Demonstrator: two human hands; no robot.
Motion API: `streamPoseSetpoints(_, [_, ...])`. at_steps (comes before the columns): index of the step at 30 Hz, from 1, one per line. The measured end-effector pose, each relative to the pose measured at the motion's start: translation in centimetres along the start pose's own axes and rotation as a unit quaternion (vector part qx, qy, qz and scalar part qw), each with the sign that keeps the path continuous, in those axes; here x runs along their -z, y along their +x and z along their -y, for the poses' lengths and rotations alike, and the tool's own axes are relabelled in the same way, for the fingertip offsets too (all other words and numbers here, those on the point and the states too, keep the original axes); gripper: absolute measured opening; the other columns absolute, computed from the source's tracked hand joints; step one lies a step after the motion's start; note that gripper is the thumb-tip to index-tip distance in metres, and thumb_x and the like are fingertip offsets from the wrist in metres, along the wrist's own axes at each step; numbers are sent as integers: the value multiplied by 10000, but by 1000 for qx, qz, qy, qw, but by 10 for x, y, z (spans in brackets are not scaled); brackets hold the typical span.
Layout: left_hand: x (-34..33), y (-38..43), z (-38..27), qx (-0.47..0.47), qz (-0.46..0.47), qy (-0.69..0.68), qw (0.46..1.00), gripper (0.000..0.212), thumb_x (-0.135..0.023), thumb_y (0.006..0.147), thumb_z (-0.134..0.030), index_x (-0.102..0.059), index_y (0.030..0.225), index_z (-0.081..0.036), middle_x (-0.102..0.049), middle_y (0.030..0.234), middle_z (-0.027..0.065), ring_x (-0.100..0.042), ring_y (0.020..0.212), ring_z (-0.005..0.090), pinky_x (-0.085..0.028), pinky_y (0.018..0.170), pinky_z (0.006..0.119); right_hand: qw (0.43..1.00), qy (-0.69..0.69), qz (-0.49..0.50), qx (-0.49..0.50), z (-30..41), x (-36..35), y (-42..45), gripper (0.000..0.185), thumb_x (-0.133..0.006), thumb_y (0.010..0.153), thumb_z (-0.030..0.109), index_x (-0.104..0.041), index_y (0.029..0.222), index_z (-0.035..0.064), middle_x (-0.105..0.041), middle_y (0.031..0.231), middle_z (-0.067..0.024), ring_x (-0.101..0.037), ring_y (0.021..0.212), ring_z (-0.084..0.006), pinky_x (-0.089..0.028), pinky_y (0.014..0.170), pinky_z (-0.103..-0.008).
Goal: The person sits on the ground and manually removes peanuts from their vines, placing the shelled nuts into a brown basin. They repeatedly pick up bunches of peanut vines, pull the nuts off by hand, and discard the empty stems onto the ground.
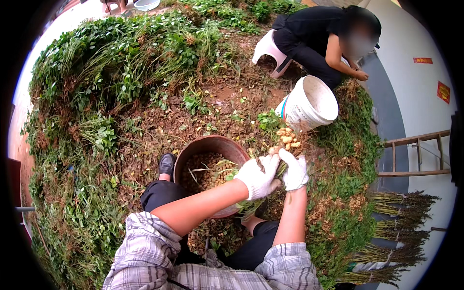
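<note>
Both my hands wear white knit gloves and meet to the right of a reddish-brown tub. My left hand (pixel 259 175) is closed around the stems of a bunch of peanut plants (pixel 282 168). Against the same bunch, just below the roots, my right hand (pixel 294 173) grips with its thumb up. Pale peanut pods (pixel 288 138) hang in a cluster among the roots beyond my fingers. The tub (pixel 233 146) stands between my legs, and loose peanuts (pixel 203 168) with a few leaves and stems lie in it. Some of its right side is hidden by my left forearm.
A white plastic bucket (pixel 308 105) leans just beyond the pods. Behind it, a person (pixel 311 40) in black bends forward on a pink stool (pixel 268 49). Uprooted plants (pixel 127 61) are heaped at left and right. A wooden ladder (pixel 417 156) is by the right wall.
</note>
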State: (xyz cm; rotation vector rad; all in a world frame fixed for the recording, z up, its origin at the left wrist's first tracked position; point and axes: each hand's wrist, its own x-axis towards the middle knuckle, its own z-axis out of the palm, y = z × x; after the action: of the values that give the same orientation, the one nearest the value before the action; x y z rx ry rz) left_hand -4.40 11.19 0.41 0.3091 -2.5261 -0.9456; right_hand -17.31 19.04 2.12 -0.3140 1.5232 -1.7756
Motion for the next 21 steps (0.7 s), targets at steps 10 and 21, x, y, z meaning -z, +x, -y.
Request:
streamPoseSetpoints(10, [49, 17, 40, 142, -139, -309, 930, 179, -533, 901, -141, -610, 1001, -13, -625, 877, 65, -578, 822, 141, -479, 774, 296, 992, -85, 90, 40, 20, 10, -7, 443, -562, 677, 64, -532, 1095, -79, -608, 726, -143, -564, 549, -218, -464, 554, -309])
streamPoseSetpoints(21, [45, 13, 52, 174, 63, -563, 805, 368, -526, 964, -301, -559, 1225, -45, -632, 920, 7, -578, 766, 85, -496, 672, 253, 971, -17, 233, -43, 9, 11, -11, 623, -673, 587, 0, -503, 1177, -103, -654, 880, -227, -629, 619, -260, -423, 435, -320])
